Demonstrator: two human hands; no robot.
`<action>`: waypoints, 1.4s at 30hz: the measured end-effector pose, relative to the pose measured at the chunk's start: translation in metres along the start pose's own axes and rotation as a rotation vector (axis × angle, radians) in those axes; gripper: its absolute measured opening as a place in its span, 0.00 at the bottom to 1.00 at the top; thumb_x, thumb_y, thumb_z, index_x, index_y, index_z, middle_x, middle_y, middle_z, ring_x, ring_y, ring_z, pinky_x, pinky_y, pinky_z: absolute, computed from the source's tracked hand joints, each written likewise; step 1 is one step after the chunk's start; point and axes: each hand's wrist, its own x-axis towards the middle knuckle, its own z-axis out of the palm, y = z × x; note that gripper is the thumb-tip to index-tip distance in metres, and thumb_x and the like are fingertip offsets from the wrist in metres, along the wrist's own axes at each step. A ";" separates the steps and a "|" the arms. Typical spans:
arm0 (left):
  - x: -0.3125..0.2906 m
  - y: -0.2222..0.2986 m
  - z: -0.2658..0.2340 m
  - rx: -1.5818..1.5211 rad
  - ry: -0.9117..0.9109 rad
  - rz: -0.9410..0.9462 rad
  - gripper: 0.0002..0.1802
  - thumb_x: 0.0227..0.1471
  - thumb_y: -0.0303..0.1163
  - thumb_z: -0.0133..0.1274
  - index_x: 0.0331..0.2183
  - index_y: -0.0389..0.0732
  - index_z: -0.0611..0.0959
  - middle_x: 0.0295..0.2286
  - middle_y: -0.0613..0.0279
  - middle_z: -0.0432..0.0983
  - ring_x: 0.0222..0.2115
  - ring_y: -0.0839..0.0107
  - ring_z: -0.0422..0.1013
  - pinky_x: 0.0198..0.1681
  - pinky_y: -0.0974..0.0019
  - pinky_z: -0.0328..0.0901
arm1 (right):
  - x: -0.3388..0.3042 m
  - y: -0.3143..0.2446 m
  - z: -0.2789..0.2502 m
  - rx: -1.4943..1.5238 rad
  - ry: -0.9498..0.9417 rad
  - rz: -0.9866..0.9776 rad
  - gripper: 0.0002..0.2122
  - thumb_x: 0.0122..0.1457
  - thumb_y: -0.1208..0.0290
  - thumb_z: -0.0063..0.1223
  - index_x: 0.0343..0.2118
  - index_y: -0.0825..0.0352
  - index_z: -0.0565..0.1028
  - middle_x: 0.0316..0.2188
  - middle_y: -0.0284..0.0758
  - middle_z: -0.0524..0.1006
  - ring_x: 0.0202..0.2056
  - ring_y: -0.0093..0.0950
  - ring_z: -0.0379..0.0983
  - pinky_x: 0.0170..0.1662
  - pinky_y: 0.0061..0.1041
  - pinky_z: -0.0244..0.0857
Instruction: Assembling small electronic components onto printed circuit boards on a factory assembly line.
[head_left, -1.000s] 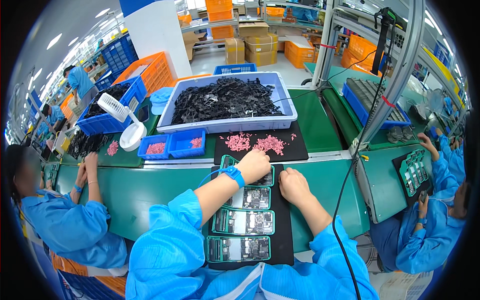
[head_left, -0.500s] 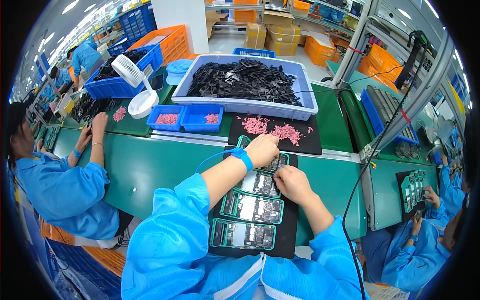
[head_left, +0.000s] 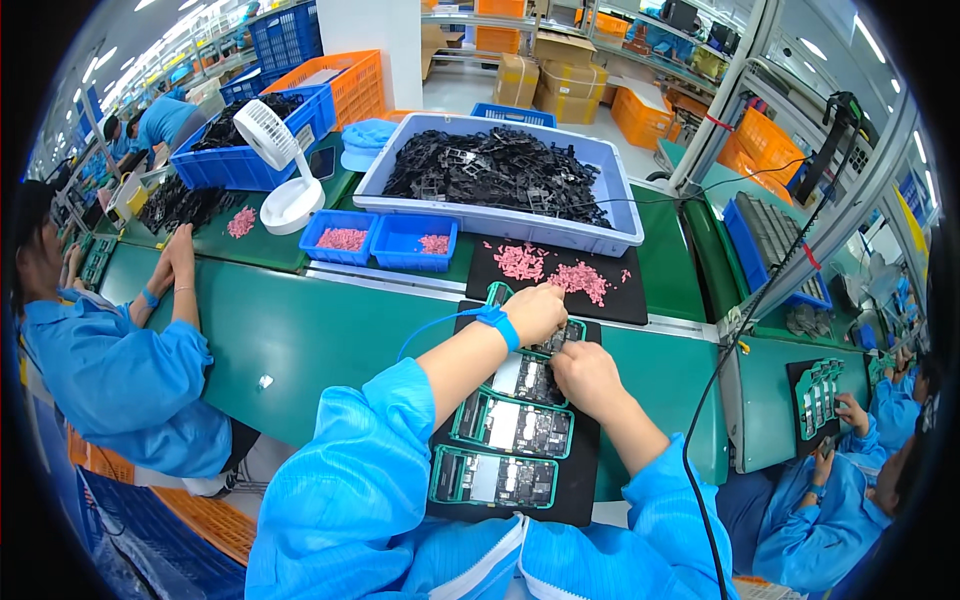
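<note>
A black mat (head_left: 583, 480) in front of me carries several phone circuit-board assemblies in green frames, lined up one behind another. The nearest assembly (head_left: 495, 478) and the one behind it (head_left: 513, 427) lie uncovered. Over the far end of the row, my left hand (head_left: 535, 313), with a blue wrist strap (head_left: 497, 325), bends its fingers down at the farthest assembly (head_left: 562, 338). Its fingertips are pinched and whatever they hold is hidden. My right hand (head_left: 588, 376) is at the right edge of the same boards, fingers curled together, their tips mostly out of sight.
Small pink pieces (head_left: 580, 281) lie heaped on a dark mat (head_left: 628, 300) beyond my hands. Behind stands a large pale tub (head_left: 500, 215) of black plastic parts. Two blue bins (head_left: 412, 258), a white fan (head_left: 292, 205) and co-workers at both sides surround the green bench (head_left: 290, 330).
The whole view has shifted slightly. Both my hands stay at the far assemblies with only small finger movements. The co-worker at the left has brought their hands together.
</note>
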 end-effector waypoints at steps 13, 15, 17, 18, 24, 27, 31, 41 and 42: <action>0.054 -0.048 0.008 -0.022 -0.088 -0.325 0.06 0.34 0.31 0.60 0.21 0.41 0.85 0.23 0.52 0.78 0.27 0.56 0.76 0.35 0.59 0.70 | -0.015 0.008 -0.007 0.342 0.111 0.158 0.07 0.44 0.77 0.56 0.29 0.65 0.79 0.21 0.35 0.73 0.26 0.34 0.73 0.31 0.31 0.68; 0.062 -0.046 0.021 0.044 -0.088 -0.357 0.05 0.36 0.30 0.58 0.21 0.41 0.85 0.23 0.49 0.78 0.28 0.53 0.75 0.35 0.57 0.70 | -0.015 0.026 -0.002 0.404 0.234 0.293 0.03 0.46 0.76 0.55 0.26 0.65 0.78 0.24 0.37 0.74 0.29 0.37 0.73 0.34 0.32 0.69; 0.065 -0.044 0.027 0.073 -0.079 -0.404 0.05 0.37 0.29 0.56 0.21 0.40 0.85 0.24 0.48 0.78 0.29 0.52 0.75 0.36 0.56 0.70 | -0.014 0.054 0.004 0.360 0.290 0.423 0.02 0.46 0.77 0.55 0.25 0.66 0.76 0.26 0.39 0.74 0.32 0.39 0.73 0.34 0.33 0.68; 0.067 -0.039 0.026 0.105 -0.068 -0.448 0.05 0.38 0.29 0.55 0.21 0.40 0.85 0.24 0.47 0.78 0.29 0.51 0.75 0.36 0.55 0.70 | -0.015 0.068 0.008 0.351 0.284 0.524 0.02 0.46 0.78 0.55 0.25 0.66 0.76 0.27 0.39 0.74 0.31 0.39 0.73 0.34 0.34 0.68; 0.069 -0.029 0.021 0.081 -0.108 -0.469 0.07 0.40 0.28 0.52 0.22 0.38 0.84 0.25 0.45 0.78 0.30 0.49 0.75 0.36 0.52 0.70 | -0.004 0.118 0.025 0.297 0.251 0.666 0.01 0.47 0.77 0.56 0.25 0.65 0.76 0.27 0.40 0.74 0.31 0.40 0.73 0.35 0.36 0.68; 0.067 -0.027 0.020 0.096 -0.108 -0.466 0.07 0.41 0.28 0.52 0.22 0.37 0.84 0.25 0.44 0.78 0.30 0.48 0.75 0.35 0.51 0.70 | 0.007 0.125 0.032 0.252 0.211 0.656 0.02 0.46 0.75 0.57 0.23 0.65 0.77 0.27 0.40 0.74 0.32 0.40 0.73 0.36 0.37 0.68; 0.064 -0.023 0.019 0.127 -0.114 -0.421 0.08 0.42 0.29 0.53 0.23 0.36 0.83 0.25 0.44 0.77 0.29 0.47 0.75 0.34 0.51 0.70 | 0.016 0.132 0.032 0.148 0.061 0.686 0.03 0.46 0.73 0.55 0.23 0.66 0.77 0.27 0.43 0.76 0.33 0.42 0.74 0.38 0.39 0.69; 0.061 -0.028 0.021 0.190 -0.180 -0.373 0.07 0.42 0.29 0.53 0.23 0.37 0.83 0.28 0.45 0.78 0.32 0.50 0.75 0.35 0.52 0.70 | 0.012 0.134 0.026 0.108 0.027 0.622 0.04 0.47 0.75 0.51 0.22 0.68 0.76 0.27 0.44 0.76 0.33 0.42 0.74 0.38 0.39 0.69; 0.059 -0.028 0.021 0.187 -0.157 -0.311 0.06 0.42 0.29 0.53 0.23 0.37 0.83 0.28 0.46 0.78 0.31 0.50 0.75 0.35 0.52 0.70 | 0.012 0.131 0.026 0.109 0.026 0.620 0.04 0.47 0.75 0.51 0.22 0.68 0.76 0.27 0.44 0.76 0.33 0.42 0.74 0.38 0.39 0.69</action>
